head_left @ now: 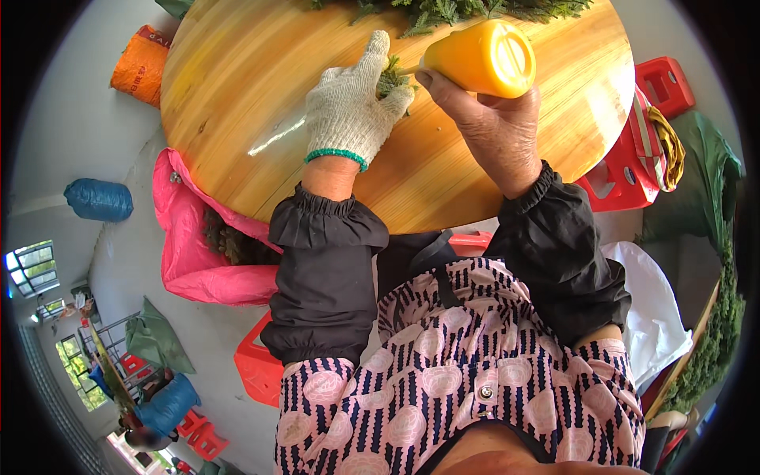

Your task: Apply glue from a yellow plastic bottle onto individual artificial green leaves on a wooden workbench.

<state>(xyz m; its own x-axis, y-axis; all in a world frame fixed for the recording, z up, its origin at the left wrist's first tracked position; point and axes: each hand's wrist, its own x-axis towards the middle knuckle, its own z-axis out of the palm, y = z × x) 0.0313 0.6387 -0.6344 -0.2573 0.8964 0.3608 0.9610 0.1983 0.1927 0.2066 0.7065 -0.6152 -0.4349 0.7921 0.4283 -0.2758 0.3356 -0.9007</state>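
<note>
My left hand (344, 109), in a white knitted glove with a green cuff, rests over the round wooden table (229, 95). A small green needle-leaf sprig (390, 79) is gripped between its thumb and fingers. My right hand (499, 134) is bare and wrapped round a yellow squeeze bottle (479, 59). The bottle is tipped on its side, base toward the right, and its narrow nozzle points left at the sprig. I cannot tell whether the nozzle tip touches it. The glove hides part of the sprig.
More green branches (475, 9) lie along the table's far edge. A pink bag (178, 261) of dark material stands at the left, below an orange sack (141, 67). Red stools (625, 170) and a green bag (693, 170) are at the right. Further left is another person (158, 419).
</note>
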